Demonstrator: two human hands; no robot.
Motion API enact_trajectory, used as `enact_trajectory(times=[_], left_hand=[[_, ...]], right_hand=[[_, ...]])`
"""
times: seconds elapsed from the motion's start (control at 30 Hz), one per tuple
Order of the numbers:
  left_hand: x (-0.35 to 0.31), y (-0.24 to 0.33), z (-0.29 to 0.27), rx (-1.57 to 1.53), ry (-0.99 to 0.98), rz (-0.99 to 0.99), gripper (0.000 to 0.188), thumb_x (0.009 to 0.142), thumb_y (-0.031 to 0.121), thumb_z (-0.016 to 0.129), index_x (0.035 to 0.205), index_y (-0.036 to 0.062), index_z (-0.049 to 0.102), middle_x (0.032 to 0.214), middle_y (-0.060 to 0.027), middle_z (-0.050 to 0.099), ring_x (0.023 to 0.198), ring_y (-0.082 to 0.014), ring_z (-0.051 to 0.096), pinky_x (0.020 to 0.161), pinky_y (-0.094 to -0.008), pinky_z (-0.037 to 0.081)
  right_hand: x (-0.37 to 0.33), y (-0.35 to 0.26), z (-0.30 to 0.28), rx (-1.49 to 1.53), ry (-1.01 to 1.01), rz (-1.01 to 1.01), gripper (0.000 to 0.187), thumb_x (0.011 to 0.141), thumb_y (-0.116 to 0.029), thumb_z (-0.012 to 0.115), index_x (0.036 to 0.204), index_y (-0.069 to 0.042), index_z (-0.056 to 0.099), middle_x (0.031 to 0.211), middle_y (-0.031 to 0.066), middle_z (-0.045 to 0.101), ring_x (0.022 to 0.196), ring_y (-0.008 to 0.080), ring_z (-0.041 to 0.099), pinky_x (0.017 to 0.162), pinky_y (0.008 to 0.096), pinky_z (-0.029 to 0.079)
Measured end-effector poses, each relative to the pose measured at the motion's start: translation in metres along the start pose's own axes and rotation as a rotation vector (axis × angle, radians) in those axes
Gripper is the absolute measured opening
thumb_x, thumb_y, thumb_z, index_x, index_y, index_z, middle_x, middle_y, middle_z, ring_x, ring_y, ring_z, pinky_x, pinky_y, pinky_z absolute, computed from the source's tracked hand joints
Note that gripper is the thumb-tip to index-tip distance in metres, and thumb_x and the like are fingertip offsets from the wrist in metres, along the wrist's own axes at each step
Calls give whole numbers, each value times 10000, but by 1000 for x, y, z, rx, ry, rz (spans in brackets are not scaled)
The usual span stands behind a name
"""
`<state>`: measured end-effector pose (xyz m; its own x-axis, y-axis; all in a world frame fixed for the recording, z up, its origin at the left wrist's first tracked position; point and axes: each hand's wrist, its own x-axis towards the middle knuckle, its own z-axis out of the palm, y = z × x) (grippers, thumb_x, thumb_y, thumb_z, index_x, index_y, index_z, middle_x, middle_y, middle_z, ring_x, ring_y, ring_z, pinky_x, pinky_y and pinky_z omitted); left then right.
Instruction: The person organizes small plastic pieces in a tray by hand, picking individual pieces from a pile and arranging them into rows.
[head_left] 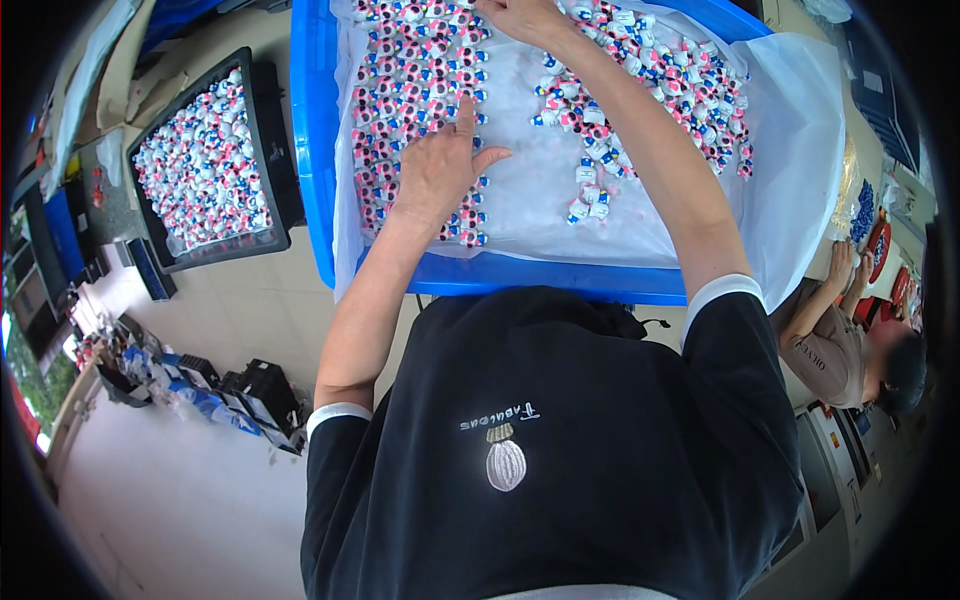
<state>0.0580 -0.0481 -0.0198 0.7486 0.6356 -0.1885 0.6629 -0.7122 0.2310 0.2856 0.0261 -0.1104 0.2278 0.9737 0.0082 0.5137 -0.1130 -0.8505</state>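
A blue tub (313, 150) lined with a white plastic sheet (525, 195) lies in front of me. On its left side, small pink, white and blue plastic figurines (408, 75) lie in neat upright columns. My left hand (437, 168) rests over the rightmost columns, index finger stretched along them and thumb spread, with nothing visible in it. At the top edge, my right hand (528, 18) reaches left to the head of the last column. Its fingers are drawn together and partly cut off by the frame; what they hold is unclear. Loose figurines (690, 95) are heaped at the right.
Left of the tub stands a black crate (283, 190) full of similar figurines (200, 165). Another person (835, 345) works at a table on the right, near red and blue items. Black boxes (265, 395) and plastic bags stand on the floor at lower left.
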Motion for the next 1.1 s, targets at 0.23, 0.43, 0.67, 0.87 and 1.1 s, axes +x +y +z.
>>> enact_trajectory(times=[0.23,0.43,0.67,0.87,1.1], left_hand=[[27,-3,-5,-22,194,40,711,818,572,601,1219,-13,547,622,-98,627,554,-248,648,493,-349,510],[47,-6,2,60,54,-35,707,848,607,533,1250,26,518,607,-105,634,548,-259,662,473,-361,518],[66,-10,-2,26,212,31,689,838,567,579,1234,6,527,628,-104,639,553,-254,658,471,-361,514],[93,-12,4,110,199,-80,550,907,449,559,1281,44,550,646,-114,656,559,-274,658,502,-393,527],[90,-14,3,37,195,-66,465,895,343,592,1250,43,576,734,-120,668,640,-274,666,567,-406,533]], right_hand=[[5,5,8,-102,14,16,307,851,-178,528,1130,-154,652,993,79,683,881,226,653,811,354,512],[4,-2,5,-99,2,70,281,881,-156,526,1133,-170,649,1062,92,668,935,253,642,823,379,505],[2,-2,4,-103,8,45,294,869,-113,512,1125,-161,648,1100,97,658,989,283,620,849,388,492],[-6,-21,-8,20,-67,119,271,862,-147,558,1115,-148,653,1093,110,658,982,270,625,865,378,493],[-9,-23,-9,-145,35,-132,269,843,-131,599,1103,-153,665,1094,89,658,1014,271,621,903,387,487]])
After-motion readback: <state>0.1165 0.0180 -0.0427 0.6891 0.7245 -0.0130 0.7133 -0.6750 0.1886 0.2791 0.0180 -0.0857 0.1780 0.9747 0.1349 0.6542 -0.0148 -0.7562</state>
